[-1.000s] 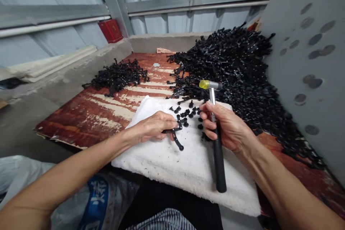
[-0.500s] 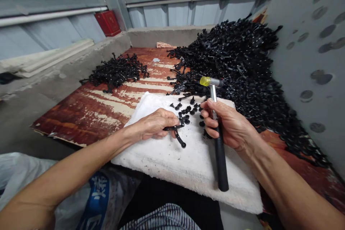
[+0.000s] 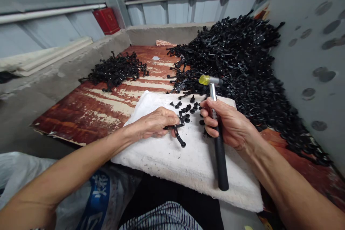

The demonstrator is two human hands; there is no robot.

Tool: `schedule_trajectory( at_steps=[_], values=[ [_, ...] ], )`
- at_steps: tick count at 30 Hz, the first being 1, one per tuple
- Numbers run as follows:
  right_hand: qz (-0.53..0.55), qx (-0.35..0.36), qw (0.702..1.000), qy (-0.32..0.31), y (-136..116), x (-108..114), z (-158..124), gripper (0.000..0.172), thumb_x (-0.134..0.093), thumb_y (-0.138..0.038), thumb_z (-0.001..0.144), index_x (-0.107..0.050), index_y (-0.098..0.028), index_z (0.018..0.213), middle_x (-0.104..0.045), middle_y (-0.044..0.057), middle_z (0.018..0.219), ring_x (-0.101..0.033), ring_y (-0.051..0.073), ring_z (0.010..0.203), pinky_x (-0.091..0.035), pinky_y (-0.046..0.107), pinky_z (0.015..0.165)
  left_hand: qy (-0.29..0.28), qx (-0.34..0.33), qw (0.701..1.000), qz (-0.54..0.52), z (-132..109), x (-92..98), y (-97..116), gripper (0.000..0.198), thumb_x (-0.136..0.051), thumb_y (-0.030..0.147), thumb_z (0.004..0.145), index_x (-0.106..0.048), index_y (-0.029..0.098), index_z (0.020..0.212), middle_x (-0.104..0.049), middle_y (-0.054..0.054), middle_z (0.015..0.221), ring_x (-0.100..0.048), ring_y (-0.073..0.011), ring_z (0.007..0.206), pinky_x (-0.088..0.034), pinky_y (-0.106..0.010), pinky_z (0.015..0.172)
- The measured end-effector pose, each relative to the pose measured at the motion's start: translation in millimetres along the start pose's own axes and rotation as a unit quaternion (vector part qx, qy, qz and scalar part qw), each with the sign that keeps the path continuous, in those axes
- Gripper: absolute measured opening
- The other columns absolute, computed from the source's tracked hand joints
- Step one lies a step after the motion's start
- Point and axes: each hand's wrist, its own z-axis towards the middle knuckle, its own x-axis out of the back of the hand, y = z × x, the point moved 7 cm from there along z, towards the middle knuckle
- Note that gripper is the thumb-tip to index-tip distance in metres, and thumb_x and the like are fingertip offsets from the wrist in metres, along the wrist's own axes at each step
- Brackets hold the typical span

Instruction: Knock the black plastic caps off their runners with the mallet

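My left hand [image 3: 157, 123] is closed on a black jointed part [image 3: 179, 137], whose arms stick out past the fingertips over a white cloth pad [image 3: 161, 158]. In my right hand [image 3: 226, 120] is a hammer [image 3: 221, 161] with a black handle, a metal neck and a yellow face on the left end of its head. The hammer's head points up and away from me, its handle end towards me. Small black round-headed pieces [image 3: 188, 109] lie on the pad between my hands.
A large heap of black parts [image 3: 237, 57] covers the back right of the reddish board [image 3: 107, 109]. A smaller heap [image 3: 115, 70] lies at the back left. A grey spotted panel [image 3: 309, 61] stands at the right, a red box [image 3: 107, 21] at the back left.
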Motion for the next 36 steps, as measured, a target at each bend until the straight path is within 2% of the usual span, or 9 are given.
schedule_trajectory(
  at_steps=[6,11,13,15,18,23,29,33,36],
  values=[
    [-0.071,0.042,0.997,0.004,-6,-1,-5,0.021,-0.065,-0.037,0.080,-0.058,-0.018,0.081,-0.051,-0.005,0.059,-0.034,0.005,0.038,-0.029,0.015,0.027,0.017,0.011,0.999,0.036,-1,2.4,7,0.023,-0.057,0.019,0.084,-0.052,0.014,0.062,-0.055,0.002,0.046,-0.026,-0.0002,0.026,-0.010,-0.017,0.029],
    [-0.213,0.109,0.971,-0.003,-15,-7,-19,0.022,-0.060,-0.022,0.080,-0.061,-0.021,0.103,-0.053,-0.005,0.064,-0.037,0.008,0.039,-0.030,0.017,0.028,0.026,0.031,0.997,0.065,1,5.3,4,0.022,-0.056,0.018,0.083,-0.053,0.014,0.061,-0.059,-0.001,0.047,-0.026,-0.0009,0.025,-0.011,-0.017,0.028],
    [-0.351,0.182,0.919,-0.010,-26,-13,-33,0.038,-0.055,-0.019,0.082,-0.059,-0.020,0.121,-0.056,-0.003,0.066,-0.044,0.010,0.043,-0.039,0.021,0.035,0.015,0.022,0.997,0.069,3,4.6,3,0.021,-0.057,0.021,0.083,-0.055,0.014,0.063,-0.060,-0.001,0.048,-0.026,-0.0011,0.025,-0.011,-0.017,0.029],
    [-0.471,0.286,0.835,-0.001,-37,-20,-52,0.047,-0.050,-0.020,0.087,-0.055,-0.019,0.133,-0.063,0.003,0.075,-0.053,0.015,0.054,-0.049,0.028,0.049,0.013,0.015,0.997,0.076,4,4.1,3,0.021,-0.057,0.022,0.082,-0.055,0.015,0.062,-0.060,0.000,0.048,-0.026,-0.0013,0.026,-0.012,-0.017,0.029],
    [-0.551,0.407,0.728,0.018,-44,-21,-77,0.051,-0.044,-0.018,0.091,-0.049,-0.019,0.141,-0.067,0.010,0.092,-0.062,0.020,0.072,-0.054,0.035,0.068,0.029,0.017,0.994,0.108,3,4.9,5,0.024,-0.055,0.019,0.080,-0.052,0.015,0.057,-0.058,0.000,0.045,-0.024,-0.0017,0.026,-0.011,-0.018,0.029],
    [-0.699,0.407,0.587,0.006,-23,-12,-82,0.053,-0.039,-0.011,0.089,-0.052,-0.017,0.140,-0.056,0.004,0.071,-0.050,0.016,0.047,-0.043,0.029,0.043,0.028,-0.003,0.987,0.156,5,7.7,9,0.020,-0.057,0.022,0.078,-0.056,0.015,0.059,-0.056,0.000,0.044,-0.026,-0.0031,0.028,-0.013,-0.020,0.030],
    [-0.598,0.503,0.622,0.046,-41,-19,-108,0.063,-0.044,-0.006,0.091,-0.035,-0.024,0.151,-0.061,0.008,0.090,-0.058,0.018,0.071,-0.051,0.031,0.065,0.002,-0.023,0.988,0.154,10,10.8,5,0.025,-0.057,0.026,0.077,-0.053,0.016,0.055,-0.054,0.000,0.042,-0.025,-0.0038,0.028,-0.014,-0.021,0.031],
    [-0.684,0.439,0.582,0.015,-25,-17,-94,0.058,-0.039,-0.006,0.088,-0.046,-0.023,0.144,-0.056,0.002,0.072,-0.045,0.013,0.045,-0.040,0.025,0.041,0.008,-0.022,0.986,0.166,9,10.7,6,0.022,-0.057,0.026,0.077,-0.055,0.016,0.058,-0.050,0.002,0.040,-0.025,-0.0047,0.029,-0.013,-0.021,0.032],
    [-0.663,0.429,0.614,0.012,-24,-13,-91,0.056,-0.041,-0.009,0.090,-0.047,-0.024,0.143,-0.062,0.005,0.079,-0.055,0.015,0.055,-0.047,0.026,0.049,0.015,-0.014,0.985,0.174,9,9.7,7,0.019,-0.056,0.025,0.076,-0.055,0.016,0.059,-0.055,0.000,0.044,-0.026,-0.0050,0.029,-0.013,-0.022,0.032]
  ],
)
